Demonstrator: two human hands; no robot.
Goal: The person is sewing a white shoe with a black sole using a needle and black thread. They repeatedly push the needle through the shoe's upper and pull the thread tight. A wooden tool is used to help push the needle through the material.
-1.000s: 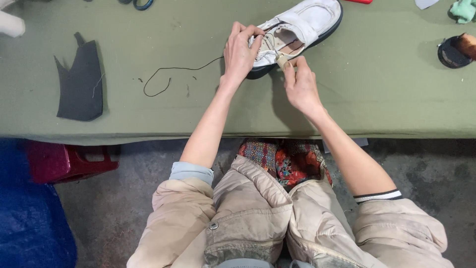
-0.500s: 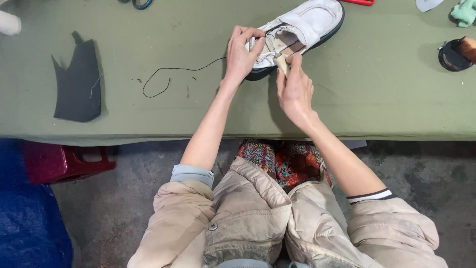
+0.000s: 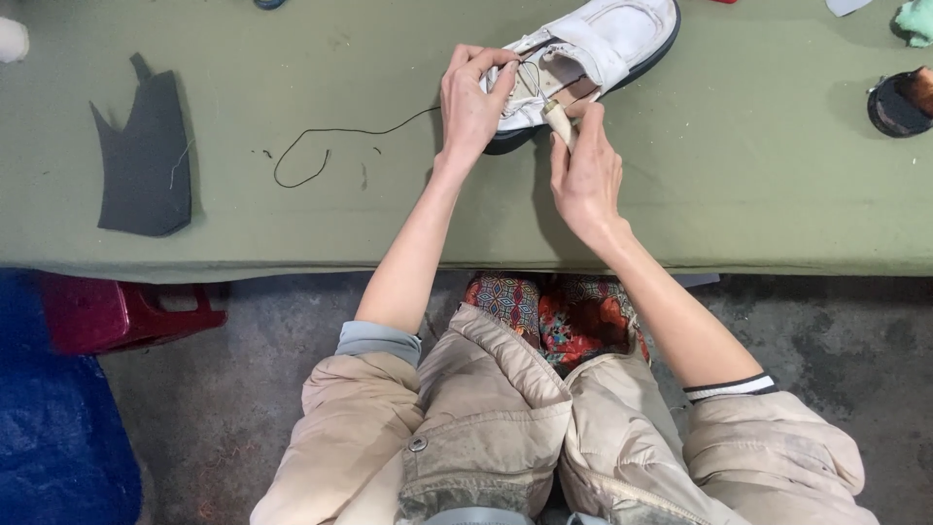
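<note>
A white shoe (image 3: 622, 34) with a dark sole lies on the green table (image 3: 389, 194), heel end towards me. My left hand (image 3: 473, 102) grips the shoe's heel edge with fingers curled over it. My right hand (image 3: 586, 175) holds a pale wooden-handled tool (image 3: 559, 122) with its tip at the heel opening. A dark thread (image 3: 321, 146) runs from the shoe across the table to the left in a loop.
A dark grey cut piece of material (image 3: 146, 165) lies at the left. A round black tin (image 3: 896, 105) sits at the right edge, a teal scrap (image 3: 915, 21) above it. Below the table stand a red stool (image 3: 117, 311) and a blue sheet (image 3: 49, 428).
My right hand has slid down and slightly right along the tool at the heel. The left hand keeps its hold on the shoe. The thread loop stays put.
</note>
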